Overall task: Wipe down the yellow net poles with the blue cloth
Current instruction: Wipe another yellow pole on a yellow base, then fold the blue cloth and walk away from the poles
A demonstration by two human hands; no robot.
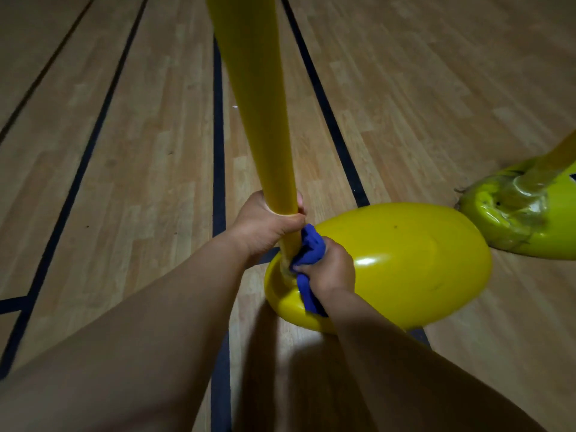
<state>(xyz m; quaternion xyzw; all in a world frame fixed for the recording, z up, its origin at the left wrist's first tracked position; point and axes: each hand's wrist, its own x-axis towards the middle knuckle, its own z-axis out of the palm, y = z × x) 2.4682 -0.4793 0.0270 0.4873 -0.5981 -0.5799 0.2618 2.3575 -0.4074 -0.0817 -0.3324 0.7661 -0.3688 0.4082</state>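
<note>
At the pole's foot: left hand [265,222] wrapped round the yellow net pole [261,113] just above its base, fingers [300,201] curled behind the shaft, thumb across the front, gripping it firmly.
Right hand: right hand [330,269] lower down, just beside the pole's foot, fingers curled tight on the bunched blue cloth [308,244], pressing it against the shaft where it meets the base.
Forearms: both bare, reaching in from the bottom edge, left one long and straight, right one bent in from the right.
Blue cloth: crumpled between right hand and pole, one end trailing down onto the base rim.
Pole: yellow, leaning up and away toward the top edge, cut off there.
Base: glossy yellow rounded base [405,260], on the floor, bright glare spot on top.
Floor: pale wooden floor [436,104] in strips, crossed by dark court lines [218,135] running away from the camera; dim lighting, shadows below the arms.
Nearby: second base [514,226] at the right edge, greener and dented, nearly touching the first, with its own pole stub partly out of view.
</note>
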